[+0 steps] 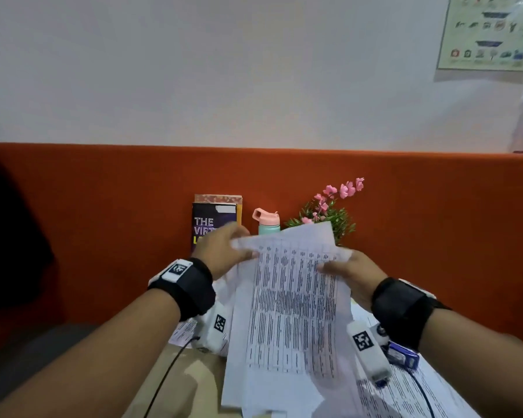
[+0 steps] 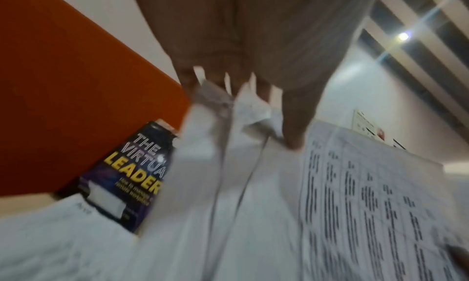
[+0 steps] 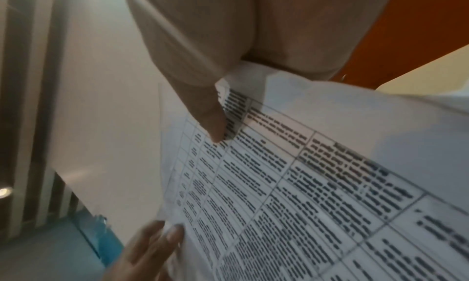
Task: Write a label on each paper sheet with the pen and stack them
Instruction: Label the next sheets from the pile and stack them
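Observation:
I hold a bundle of printed paper sheets (image 1: 293, 312) upright over the desk, top edge toward the partition. My left hand (image 1: 234, 250) pinches the top left corner; in the left wrist view its thumb (image 2: 295, 124) lies on the front of the sheets (image 2: 253, 205) with the fingers behind. My right hand (image 1: 334, 265) grips the top right edge, and its thumb (image 3: 213, 122) presses on the printed table of the front sheet (image 3: 317, 185). More printed sheets (image 1: 405, 396) lie flat on the desk at the lower right. I see no pen.
A dark book (image 1: 207, 224) leans on the orange partition (image 1: 103, 206), beside a mint bottle with a pink lid (image 1: 267, 221) and pink flowers (image 1: 329, 206). A dark blue object (image 1: 403, 356) lies under my right wrist. A black cable (image 1: 169, 372) crosses the beige desk (image 1: 194, 387).

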A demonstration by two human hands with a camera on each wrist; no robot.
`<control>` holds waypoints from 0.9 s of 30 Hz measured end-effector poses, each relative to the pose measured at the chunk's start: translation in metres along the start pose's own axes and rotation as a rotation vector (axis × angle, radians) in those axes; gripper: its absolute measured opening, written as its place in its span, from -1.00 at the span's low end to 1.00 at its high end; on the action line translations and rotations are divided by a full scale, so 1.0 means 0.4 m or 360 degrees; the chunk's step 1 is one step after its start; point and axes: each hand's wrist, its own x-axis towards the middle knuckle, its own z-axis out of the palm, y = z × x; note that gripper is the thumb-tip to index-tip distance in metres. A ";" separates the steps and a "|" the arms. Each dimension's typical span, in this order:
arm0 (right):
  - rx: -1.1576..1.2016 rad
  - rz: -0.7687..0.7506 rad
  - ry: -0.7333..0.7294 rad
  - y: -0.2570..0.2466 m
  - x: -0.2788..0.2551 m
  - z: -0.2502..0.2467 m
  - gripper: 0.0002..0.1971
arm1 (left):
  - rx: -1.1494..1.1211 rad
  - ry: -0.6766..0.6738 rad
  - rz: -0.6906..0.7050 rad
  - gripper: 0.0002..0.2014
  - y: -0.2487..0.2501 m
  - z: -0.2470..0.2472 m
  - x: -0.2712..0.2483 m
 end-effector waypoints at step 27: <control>0.0198 -0.0242 0.0003 -0.025 -0.041 0.003 -0.50 | -0.1112 0.0025 -0.0337 -0.78 0.072 0.067 -0.124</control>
